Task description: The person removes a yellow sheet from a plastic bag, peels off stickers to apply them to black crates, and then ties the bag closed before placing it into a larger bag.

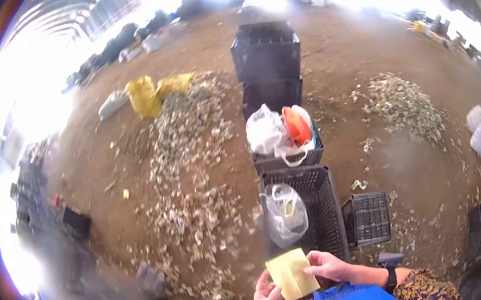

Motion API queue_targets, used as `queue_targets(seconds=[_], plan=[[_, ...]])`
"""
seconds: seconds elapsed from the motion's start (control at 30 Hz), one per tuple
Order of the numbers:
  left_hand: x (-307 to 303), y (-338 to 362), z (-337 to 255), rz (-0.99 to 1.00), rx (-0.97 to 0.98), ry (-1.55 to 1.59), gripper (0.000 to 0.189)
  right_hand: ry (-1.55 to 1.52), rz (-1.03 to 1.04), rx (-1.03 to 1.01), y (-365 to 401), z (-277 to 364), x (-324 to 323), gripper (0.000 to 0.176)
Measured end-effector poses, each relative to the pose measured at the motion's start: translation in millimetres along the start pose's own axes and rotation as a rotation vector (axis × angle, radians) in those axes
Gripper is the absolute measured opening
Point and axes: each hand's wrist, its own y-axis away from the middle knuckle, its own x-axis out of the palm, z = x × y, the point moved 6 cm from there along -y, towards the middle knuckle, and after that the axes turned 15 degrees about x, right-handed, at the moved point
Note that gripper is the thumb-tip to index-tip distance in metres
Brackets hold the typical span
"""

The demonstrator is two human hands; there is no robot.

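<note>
A yellow square sheet (292, 274), which looks like paper with a crease down it, is held up in front of my body. My right hand (328, 267) pinches its right edge between thumb and fingers. At the lower left edge, my left hand (266, 298) grips it with the thumb on its face. Just beyond the sheet stands a black plastic crate (320, 200). Inside that crate lies a clear plastic bag (287, 218) with something yellowish-green in it.
Another crate (288, 161) farther on holds white bags and an orange bag (297, 125). Taller black crates (266, 52) stand behind. A small crate (369, 218) sits at right. Heaps of pale scraps (190, 143) cover the dirt floor, near a yellow sack (144, 97).
</note>
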Motion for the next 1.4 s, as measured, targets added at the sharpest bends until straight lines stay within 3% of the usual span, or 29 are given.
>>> queue_targets(seconds=[0.07,0.2,0.3,0.4,0.43,0.47,0.5,0.53,0.57,0.63,0.67,0.73,0.8,0.9,0.93,0.97,1.0,1.03,1.07,1.13,1.2,1.23,1.3,1.33,1.4], plan=[[-26,-22,-9,0.106,-0.173,-0.002,0.047,0.052,-0.061,-0.067,-5,13,28,0.020],[-30,-51,-24,0.192,-0.324,0.006,0.039,0.043,0.001,-0.063,-8,18,61,0.023],[-27,-71,-16,0.424,-0.180,-0.396,0.044,-0.110,-0.204,-0.037,-2,8,48,0.025],[-10,-77,-2,0.331,-0.147,-0.418,0.035,-0.032,-0.296,0.021,12,7,38,0.023],[7,-81,-10,0.432,-0.017,-0.511,0.032,-0.053,-0.378,-0.122,12,6,31,0.019],[14,-79,-9,0.406,-0.105,-0.542,0.034,-0.121,-0.391,-0.184,14,0,24,0.014],[20,-77,-3,0.361,-0.229,-0.499,0.035,-0.012,-0.481,-0.270,18,2,18,0.013],[25,-81,-1,0.532,-0.036,-0.610,0.036,0.150,-0.615,-0.197,33,6,15,0.020],[32,-85,3,0.592,-0.001,-0.664,0.035,0.250,-0.737,-0.204,46,15,15,0.022],[37,-81,10,0.534,-0.229,-0.586,0.031,0.404,-0.873,-0.172,58,15,17,0.024],[46,-79,7,0.440,-0.334,-0.500,0.031,0.331,-0.900,-0.148,59,12,20,0.029],[41,-82,23,0.413,-0.296,-0.382,0.031,0.216,-0.820,-0.250,48,6,25,0.046],[27,-100,34,0.459,-0.469,-0.423,0.045,0.255,-0.833,-0.258,39,26,41,0.045],[27,-131,23,0.510,-0.503,-0.507,0.041,0.078,-0.814,-0.194,11,25,41,0.038],[30,-147,16,0.527,-0.491,-0.550,0.040,-0.064,-0.880,-0.307,5,30,35,0.032],[25,-162,13,0.388,-0.603,-0.418,0.039,0.040,-1.014,-0.282,5,39,29,0.032],[28,-190,9,0.610,-0.381,-0.596,0.035,0.147,-1.142,-0.254,6,50,21,0.033],[31,-221,3,0.771,0.016,-0.796,0.034,0.254,-1.264,-0.252,5,64,16,0.034],[46,-246,-14,0.942,0.561,-1.078,0.038,0.268,-1.344,-0.233,3,77,14,0.035],[57,-284,-2,1.100,0.657,-1.298,0.038,0.365,-1.413,-0.088,-12,91,9,0.032],[65,-306,21,1.225,0.777,-1.323,0.042,0.409,-1.479,-0.013,-28,100,6,0.029],[60,-320,41,1.245,0.765,-1.306,0.042,0.470,-1.547,-0.106,-33,108,9,0.028],[54,-338,81,1.458,0.984,-1.462,0.025,0.464,-1.623,-0.235,-44,116,14,0.026],[59,-347,85,1.471,0.987,-1.445,0.025,0.459,-1.639,-0.225,-53,116,13,0.026],[61,-362,94,1.538,0.739,-1.322,0.013,0.365,-1.678,-0.327,-65,114,14,0.024]])
